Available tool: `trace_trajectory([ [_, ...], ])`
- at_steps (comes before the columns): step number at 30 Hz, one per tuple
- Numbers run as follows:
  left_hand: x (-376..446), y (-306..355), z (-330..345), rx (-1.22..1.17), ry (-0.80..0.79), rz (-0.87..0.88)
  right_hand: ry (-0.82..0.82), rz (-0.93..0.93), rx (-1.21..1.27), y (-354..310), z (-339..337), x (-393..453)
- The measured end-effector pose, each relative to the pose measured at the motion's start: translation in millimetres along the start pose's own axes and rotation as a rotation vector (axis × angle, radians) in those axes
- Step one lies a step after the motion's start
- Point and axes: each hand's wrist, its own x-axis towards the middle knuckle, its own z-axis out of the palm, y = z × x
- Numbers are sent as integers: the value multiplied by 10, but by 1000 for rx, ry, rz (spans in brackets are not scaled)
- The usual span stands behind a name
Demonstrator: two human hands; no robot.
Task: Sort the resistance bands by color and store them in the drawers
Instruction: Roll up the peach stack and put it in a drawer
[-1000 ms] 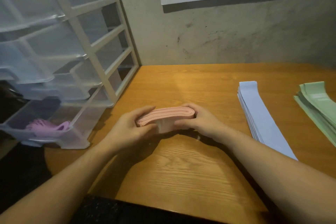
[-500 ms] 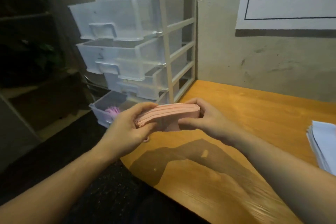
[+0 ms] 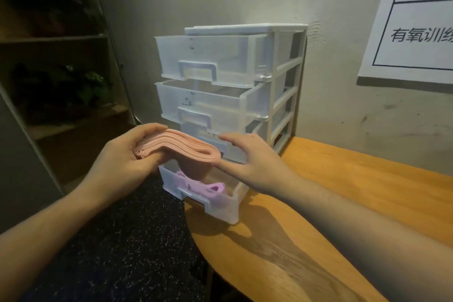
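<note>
Head cam – left hand [image 3: 117, 162] grips pink bands [image 3: 176, 146], right hand [image 3: 255, 167] spread at stack end – over purple-band drawer [image 3: 220, 206]

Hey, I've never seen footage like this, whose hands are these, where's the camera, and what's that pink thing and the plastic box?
There is no machine here. A person wears one camera on the head, looking forward and down, so you see their own arms. The left hand grips one end of a folded stack of pink resistance bands; the right hand steadies the other end with mostly straight fingers. Behind them stands a white plastic drawer unit with clear drawers pulled partly out, on a rounded wooden table. The bottom drawer is open and holds purple bands. The pink stack hangs just above that drawer. A printed paper sheet is on the wall.
</note>
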Motion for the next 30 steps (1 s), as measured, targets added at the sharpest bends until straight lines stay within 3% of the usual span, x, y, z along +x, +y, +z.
trace_trajectory([
  [6,215,-117,9,7,46,34,113,55,-96,36,38,117],
  [18,528,-177,154,-57,88,65,92,158,-468,229,61,360],
  [30,582,-94,83,-127,131,47,-97,227,-284,-134,17,486],
])
